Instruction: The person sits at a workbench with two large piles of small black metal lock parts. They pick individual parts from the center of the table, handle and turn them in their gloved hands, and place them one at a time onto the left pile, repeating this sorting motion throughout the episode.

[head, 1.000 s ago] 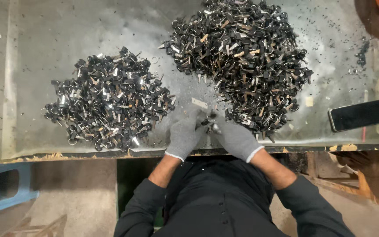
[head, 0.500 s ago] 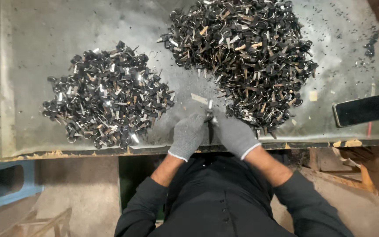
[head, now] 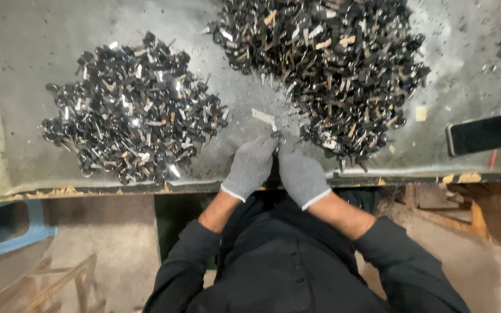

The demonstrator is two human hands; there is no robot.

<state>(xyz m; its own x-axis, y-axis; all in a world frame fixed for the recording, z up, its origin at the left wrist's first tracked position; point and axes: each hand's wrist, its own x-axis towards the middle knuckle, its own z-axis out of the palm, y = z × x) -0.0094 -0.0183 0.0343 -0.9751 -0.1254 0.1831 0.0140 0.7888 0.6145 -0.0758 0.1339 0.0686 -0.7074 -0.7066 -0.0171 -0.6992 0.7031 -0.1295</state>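
Both my hands wear grey knit gloves and meet at the near edge of a grey metal table [head: 24, 69]. My left hand [head: 251, 167] and my right hand [head: 300, 172] pinch one small dark metal part [head: 276, 136] between their fingertips. A large heap of small black and silver metal parts [head: 326, 64] lies just beyond my right hand. A second, flatter heap of similar parts [head: 131, 113] lies to the left of my left hand. A single pale flat piece [head: 262, 117] rests on the table between the heaps, just above my fingers.
A black phone [head: 487, 132] lies face up at the table's right edge. Metal dust and small chips are scattered over the table. A blue bin [head: 7, 229] and a wooden frame [head: 59, 284] stand on the floor at lower left.
My hands stay together at the table edge, working the small part; the view has shifted slightly so both heaps sit a little higher.
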